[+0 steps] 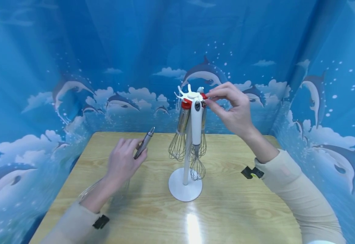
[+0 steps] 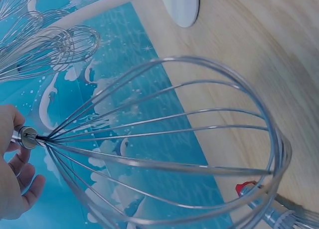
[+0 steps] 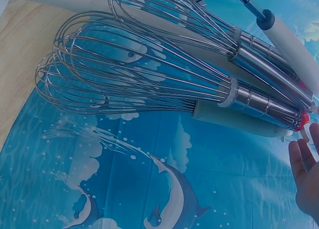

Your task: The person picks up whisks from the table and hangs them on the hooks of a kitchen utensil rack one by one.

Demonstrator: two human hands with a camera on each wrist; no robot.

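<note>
My left hand [image 1: 124,161] grips a steel balloon whisk [image 1: 144,144] by its handle, left of a whisk stand. In the left wrist view its wire loops fan out from the steel handle end [image 2: 25,137], back past the wrist. My right hand [image 1: 233,108] is up at the stand's white hooked top [image 1: 193,95], thumb and fingers pinching the red end [image 1: 204,96] of a hanging steel whisk [image 3: 269,105]. A white-handled whisk [image 1: 196,125] hangs in front of it. Another red-capped steel whisk [image 1: 183,118] hangs on the left.
The stand's round white base [image 1: 177,186] rests on the wooden table [image 1: 241,210], holding up a white pole [image 1: 187,156]. Another red-capped whisk [image 2: 271,214] lies on the table near my left forearm. Blue dolphin-print curtains [image 1: 153,51] surround the table's back and sides.
</note>
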